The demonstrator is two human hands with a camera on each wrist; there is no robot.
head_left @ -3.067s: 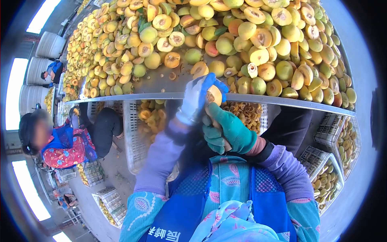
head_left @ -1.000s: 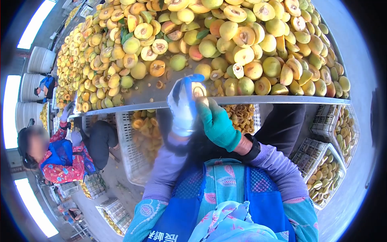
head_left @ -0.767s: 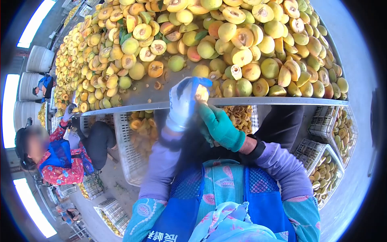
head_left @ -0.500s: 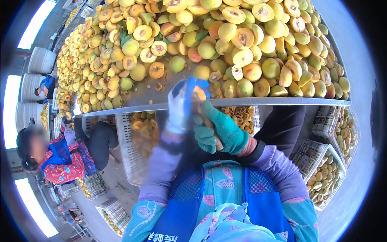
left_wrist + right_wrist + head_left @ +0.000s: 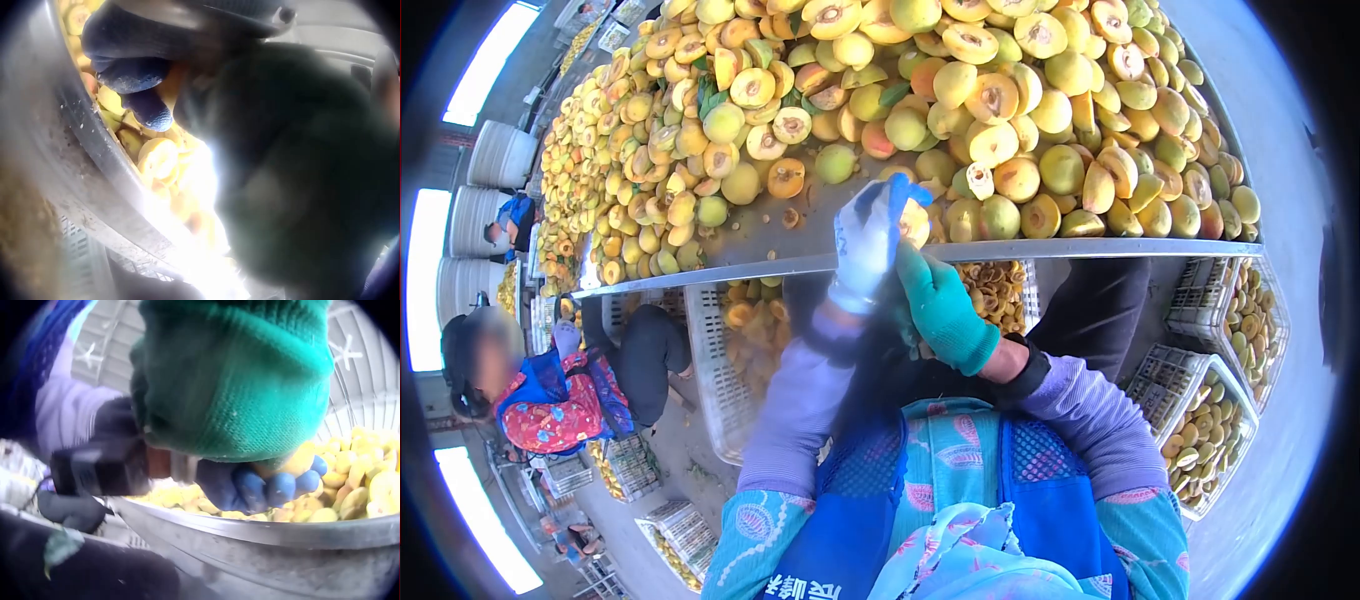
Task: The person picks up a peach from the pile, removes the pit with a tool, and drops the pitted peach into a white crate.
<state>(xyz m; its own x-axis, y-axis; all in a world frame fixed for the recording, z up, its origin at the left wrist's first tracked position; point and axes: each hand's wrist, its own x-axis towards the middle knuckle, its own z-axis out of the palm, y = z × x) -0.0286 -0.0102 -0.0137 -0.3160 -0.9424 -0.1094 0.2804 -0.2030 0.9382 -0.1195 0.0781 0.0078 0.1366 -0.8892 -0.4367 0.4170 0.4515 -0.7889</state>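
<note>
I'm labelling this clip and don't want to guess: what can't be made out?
- Head view: the palm side of the right hand and anything in it, hidden by its own back.
- Left wrist view: that hand's fingers, lost in dark blur.
- Right wrist view: part of the yellow stone fruit in the left hand, covered by both hands.
- Head view: a white crate's far end, hidden by the metal table.

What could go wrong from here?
Right hand is close to the fruit held by the left hand; a slip could strike that hand.
The fruit is beside the metal rim; if dropped, it might fall outside.
Pieces in the pile near the rim might roll over.
</note>
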